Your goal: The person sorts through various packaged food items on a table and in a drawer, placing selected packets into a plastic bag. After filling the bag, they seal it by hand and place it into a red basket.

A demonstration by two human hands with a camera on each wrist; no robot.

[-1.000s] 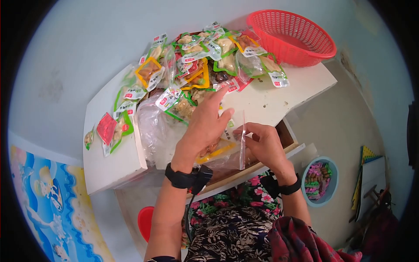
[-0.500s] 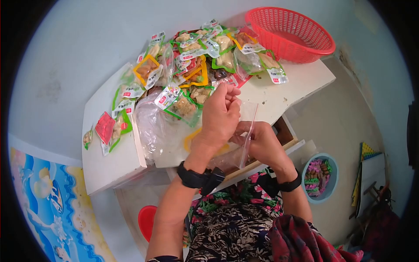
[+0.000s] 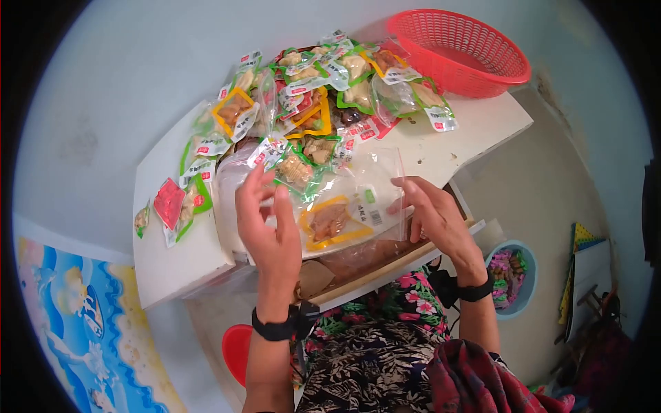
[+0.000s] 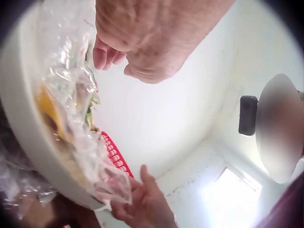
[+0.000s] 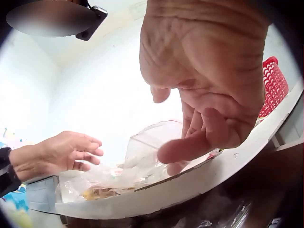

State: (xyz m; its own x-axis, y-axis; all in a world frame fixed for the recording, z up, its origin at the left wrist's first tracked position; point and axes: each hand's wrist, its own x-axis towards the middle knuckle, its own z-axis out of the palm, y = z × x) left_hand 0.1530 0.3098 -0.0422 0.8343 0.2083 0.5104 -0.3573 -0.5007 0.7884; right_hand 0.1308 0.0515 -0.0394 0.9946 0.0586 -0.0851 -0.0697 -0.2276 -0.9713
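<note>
A clear zip-lock bag [image 3: 375, 172] lies at the front of the white table, its zip edge raised on the right. Inside it shows a yellow-bordered snack packet [image 3: 330, 221] with brownish food. My right hand [image 3: 441, 220] has its fingers at that zip edge, some seen through the plastic, and holds the edge up; the upper finger stands apart. My left hand [image 3: 270, 220] hovers left of the bag, fingers loosely bent and holding nothing, as the right wrist view also shows of the left hand [image 5: 64, 154]. Behind the bag lies a green-bordered packet [image 3: 296, 172].
Several more vacuum packets [image 3: 234, 107] are heaped along the back of the table [image 3: 475, 134]. A red plastic basket [image 3: 461, 65] stands at the back right corner. Below the front edge, a drawer [image 3: 385, 272] is pulled out. A blue basin [image 3: 529, 282] of wrapped items sits on the floor.
My left hand has drawn back from over the bag to its left side, its fingers loosening. The bag and the packet in it have come into plain sight. My right hand stays by the zip edge.
</note>
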